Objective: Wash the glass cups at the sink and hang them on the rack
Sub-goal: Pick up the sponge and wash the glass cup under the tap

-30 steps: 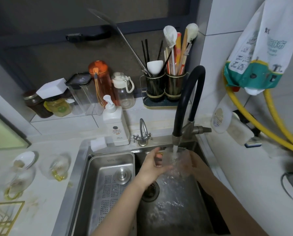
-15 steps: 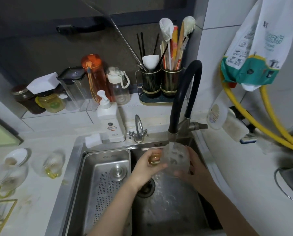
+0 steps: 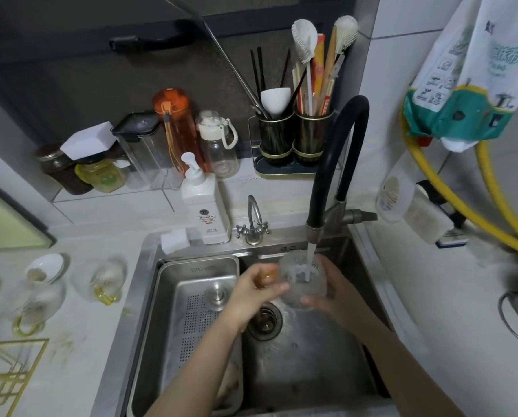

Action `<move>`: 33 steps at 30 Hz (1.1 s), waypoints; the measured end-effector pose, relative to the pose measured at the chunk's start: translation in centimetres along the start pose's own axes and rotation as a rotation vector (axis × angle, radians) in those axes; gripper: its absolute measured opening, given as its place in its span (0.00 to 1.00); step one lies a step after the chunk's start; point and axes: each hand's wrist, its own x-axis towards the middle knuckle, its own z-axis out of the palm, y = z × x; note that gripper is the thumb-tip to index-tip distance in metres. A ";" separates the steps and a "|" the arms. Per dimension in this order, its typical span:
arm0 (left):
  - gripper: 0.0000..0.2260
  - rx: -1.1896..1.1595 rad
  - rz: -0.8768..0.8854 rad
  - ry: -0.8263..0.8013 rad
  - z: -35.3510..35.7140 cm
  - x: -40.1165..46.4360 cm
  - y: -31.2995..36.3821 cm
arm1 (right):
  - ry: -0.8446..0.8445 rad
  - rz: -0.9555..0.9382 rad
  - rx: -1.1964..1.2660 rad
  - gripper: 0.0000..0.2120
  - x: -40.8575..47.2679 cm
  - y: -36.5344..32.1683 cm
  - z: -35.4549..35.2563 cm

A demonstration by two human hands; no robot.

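A textured glass cup point(image 3: 301, 279) with an amber handle sits upright under the running black faucet point(image 3: 334, 164), and water pours into its mouth. My left hand point(image 3: 253, 291) grips the handle side. My right hand point(image 3: 331, 291) cups the body from the right and below. Both hands are over the sink basin point(image 3: 311, 356). On the counter to the left stand two more glass cups with yellow handles point(image 3: 101, 281) point(image 3: 36, 305). The gold wire rack point(image 3: 2, 374) shows at the lower left corner.
A steel strainer tray point(image 3: 191, 311) fills the sink's left half. A soap pump bottle point(image 3: 205, 206), small tap point(image 3: 253, 224) and sponge point(image 3: 175, 240) line the back rim. Bottles, jars and a utensil holder point(image 3: 293, 139) stand behind. A yellow hose point(image 3: 450, 200) hangs right.
The cup has turned upright under the stream, its amber handle now showing in my left hand. Both hands stay over the basin; the view has shifted slightly.
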 end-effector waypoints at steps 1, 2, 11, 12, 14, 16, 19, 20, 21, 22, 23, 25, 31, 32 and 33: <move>0.16 -0.015 0.005 -0.001 0.0 0.3 0.4 | 0.001 -0.009 -0.007 0.30 0.5 -0.4 -0.2; 0.16 -0.026 0.013 -0.011 0.4 0.7 0.6 | 0.008 -0.013 -0.012 0.30 0.8 -0.5 -0.7; 0.15 -0.015 -0.019 -0.034 0.1 0.2 -0.3 | -0.014 0.014 0.003 0.31 -0.1 -0.4 -0.3; 0.15 -0.028 -0.017 -0.027 0.1 0.5 0.0 | -0.013 0.016 0.008 0.30 0.3 -0.7 -0.4; 0.15 -0.023 0.000 -0.037 0.9 0.9 0.5 | 0.017 0.029 0.040 0.30 0.4 -1.1 -1.3; 0.15 0.015 0.012 -0.059 1.9 0.8 0.3 | 0.044 0.020 0.055 0.31 -0.5 -1.0 -1.8; 0.15 0.066 0.009 -0.070 1.0 0.0 0.1 | 0.037 -0.006 0.082 0.30 -1.4 -0.4 -0.9; 0.15 0.071 -0.001 -0.070 0.3 0.0 0.0 | 0.024 -0.002 0.068 0.29 -1.1 -0.3 -0.4; 0.15 0.061 -0.009 -0.067 -0.2 0.1 0.1 | 0.011 -0.005 0.051 0.29 -0.8 -0.4 0.0; 0.15 0.049 -0.011 -0.059 -0.4 0.2 0.1 | 0.002 -0.004 0.039 0.28 -0.5 -0.6 0.1; 0.14 0.041 -0.009 -0.048 -0.3 0.4 0.3 | 0.006 0.008 0.042 0.28 -0.3 -0.8 0.0; 0.14 0.065 -0.001 -0.039 0.7 0.8 0.4 | 0.028 0.036 0.051 0.28 -0.4 -1.1 -0.8; 0.11 0.092 -0.048 0.016 2.3 1.4 -0.1 | 0.063 0.205 0.031 0.25 -0.1 0.2 -1.3; 0.11 0.098 -0.057 0.029 2.4 1.5 0.1 | 0.074 0.257 0.018 0.24 0.3 0.5 -1.2; 0.10 0.108 -0.075 0.041 2.5 1.7 0.2 | 0.091 0.307 0.006 0.21 0.7 0.8 -1.1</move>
